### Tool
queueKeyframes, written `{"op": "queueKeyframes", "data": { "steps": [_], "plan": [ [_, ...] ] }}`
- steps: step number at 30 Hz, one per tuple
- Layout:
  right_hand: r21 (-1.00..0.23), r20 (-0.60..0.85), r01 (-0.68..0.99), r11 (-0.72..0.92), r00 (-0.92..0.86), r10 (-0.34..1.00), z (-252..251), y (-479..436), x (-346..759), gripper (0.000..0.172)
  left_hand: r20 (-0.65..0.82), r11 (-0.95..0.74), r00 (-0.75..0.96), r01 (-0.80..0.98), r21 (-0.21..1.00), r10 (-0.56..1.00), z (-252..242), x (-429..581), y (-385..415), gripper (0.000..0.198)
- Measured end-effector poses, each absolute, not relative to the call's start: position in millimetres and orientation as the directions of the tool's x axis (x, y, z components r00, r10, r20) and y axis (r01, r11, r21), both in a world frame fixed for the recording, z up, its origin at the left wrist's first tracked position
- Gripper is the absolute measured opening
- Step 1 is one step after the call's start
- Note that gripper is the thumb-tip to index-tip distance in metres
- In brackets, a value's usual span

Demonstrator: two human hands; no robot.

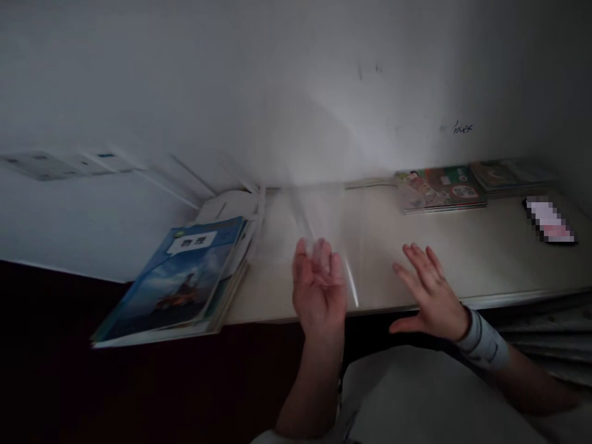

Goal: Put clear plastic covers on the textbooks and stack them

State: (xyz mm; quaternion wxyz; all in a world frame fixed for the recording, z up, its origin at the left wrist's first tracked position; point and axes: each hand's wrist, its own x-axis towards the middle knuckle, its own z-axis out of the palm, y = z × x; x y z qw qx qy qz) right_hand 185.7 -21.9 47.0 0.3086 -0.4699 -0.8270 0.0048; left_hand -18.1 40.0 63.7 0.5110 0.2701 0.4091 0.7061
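My left hand (319, 290) is raised over the front edge of the pale desk (485, 259), palm toward me. Its fingers are bunched together and smeared by motion. A thin clear sheet (314, 213), also blurred, rises from those fingers toward the wall, and they seem to pinch its lower edge. My right hand (428, 296) hovers just right of it above the desk's front edge, fingers spread and holding nothing. A grey-cuffed sleeve covers that wrist.
A stack of books with a blue cover on top (180, 280) overhangs the desk's left end. Colourful picture books (439, 188) and more booklets (506, 174) lie along the wall at the back right. A dark phone (550, 222) lies at the far right.
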Motion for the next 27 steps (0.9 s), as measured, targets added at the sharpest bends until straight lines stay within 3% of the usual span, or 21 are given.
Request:
{"op": "queueKeyframes", "data": {
  "steps": [4, 8, 10, 12, 13, 15, 16, 18, 20, 23, 27],
  "plan": [
    [-0.097, 0.360, 0.844, 0.528, -0.465, 0.809, 36.8, -20.2, 161.4, 0.080, -0.251, -0.001, -0.338, -0.599, 0.801, 0.907, 31.4, -32.4, 41.9, 0.029],
    [-0.057, 0.238, 0.883, 0.466, -0.441, 0.865, 0.6, -19.7, 169.0, 0.073, -0.400, 0.156, -0.323, -0.578, 0.801, 0.858, -4.4, -47.1, 22.6, 0.048],
    [-0.046, 0.187, 0.878, 0.477, -0.461, 0.867, -19.1, -22.6, 182.9, 0.071, -0.278, 0.095, -0.468, -0.377, 0.921, 0.839, -13.6, -56.3, 9.4, 0.065],
    [-0.023, 0.157, 0.862, 0.507, -0.498, 0.853, -32.9, -25.9, 199.1, 0.070, 0.021, -0.014, -0.617, 0.016, 1.000, 0.787, -16.7, -64.6, -1.7, 0.078],
    [-0.011, 0.150, 0.851, 0.524, -0.517, 0.843, -36.6, -27.2, 207.1, 0.069, 0.188, -0.045, -0.623, 0.239, 0.970, 0.760, -16.8, -67.6, -5.4, 0.081],
    [0.005, 0.145, 0.832, 0.554, -0.549, 0.823, -38.4, -28.0, 220.7, 0.069, 0.412, -0.085, -0.439, 0.595, 0.800, 0.799, -16.5, -69.6, -7.6, 0.079],
    [0.008, 0.145, 0.825, 0.565, -0.560, 0.815, -37.4, -27.6, 226.0, 0.069, 0.432, -0.122, -0.276, 0.709, 0.695, 0.859, -16.7, -68.3, -6.1, 0.074],
    [0.005, 0.148, 0.812, 0.583, -0.578, 0.803, -34.3, -25.8, 233.2, 0.068, 0.304, -0.231, 0.078, 0.830, 0.507, 0.950, -18.7, -61.4, 0.4, 0.063],
    [0.004, 0.150, 0.806, 0.592, -0.586, 0.797, -32.6, -23.7, 236.6, 0.068, 0.123, -0.306, 0.281, 0.877, 0.371, 0.952, -21.8, -51.8, 8.1, 0.058],
    [0.011, 0.156, 0.802, 0.597, -0.591, 0.792, -34.8, -22.0, 237.5, 0.068, 0.006, -0.318, 0.327, 0.914, 0.252, 0.945, -23.4, -42.1, 14.2, 0.058],
    [0.014, 0.198, 0.809, 0.587, -0.578, 0.792, -39.3, -24.4, 237.0, 0.070, -0.001, -0.318, 0.330, 0.909, 0.269, 0.944, -10.2, -55.1, 14.2, 0.058]
  ]
}}
